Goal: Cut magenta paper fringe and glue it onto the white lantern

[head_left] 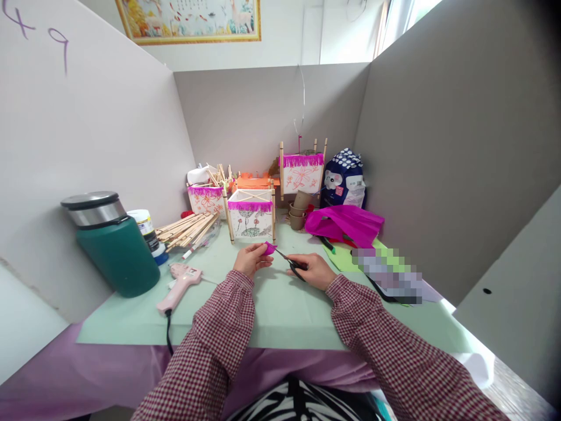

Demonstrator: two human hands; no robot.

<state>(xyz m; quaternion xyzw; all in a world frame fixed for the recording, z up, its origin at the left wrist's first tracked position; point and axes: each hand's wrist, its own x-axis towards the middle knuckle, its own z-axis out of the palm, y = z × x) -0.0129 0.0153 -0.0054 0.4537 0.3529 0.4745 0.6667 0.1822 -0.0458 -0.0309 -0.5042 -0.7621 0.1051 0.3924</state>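
The left hand (pixel 250 261) is nearly closed, thumb and fingers pinching a small magenta piece (pixel 270 248) that juts from the fingertips on the side towards the right hand (pixel 317 271). That second hand is curled around the handles of black scissors (pixel 297 265), whose blades point leftward to the edge of the piece (whether they actually touch it is too small to tell). So the piece lies between the two hands, in the left one's grip and just beyond the scissor tips, above the counter (pixel 289 321).

Right behind the piece stands a white box frame (pixel 252 224) with wooden posts and a magenta fringe along its top. A pink glue gun (pixel 180 288) lies on the counter to the left of the left hand, with a green bottle (pixel 118 254) farther left. Beyond the right hand, near the right-hand partition, rests a crumpled magenta sheet (pixel 350 225).
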